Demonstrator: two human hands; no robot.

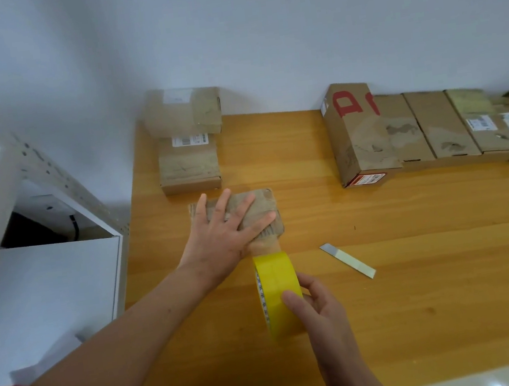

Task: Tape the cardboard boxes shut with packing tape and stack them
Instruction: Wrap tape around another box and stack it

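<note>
Right hand [322, 309] grips the yellow tape roll [277, 286]; flat left hand [226, 231] half hides the small brown cardboard box [263, 200].

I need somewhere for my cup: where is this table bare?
Bare wood: right half of the table, between the row of boxes at the wall and the near edge, past the blade. Also the gap between the stacked boxes and that row. Crowded: where the left hand presses the small box and the right hand holds the tape roll.
</note>
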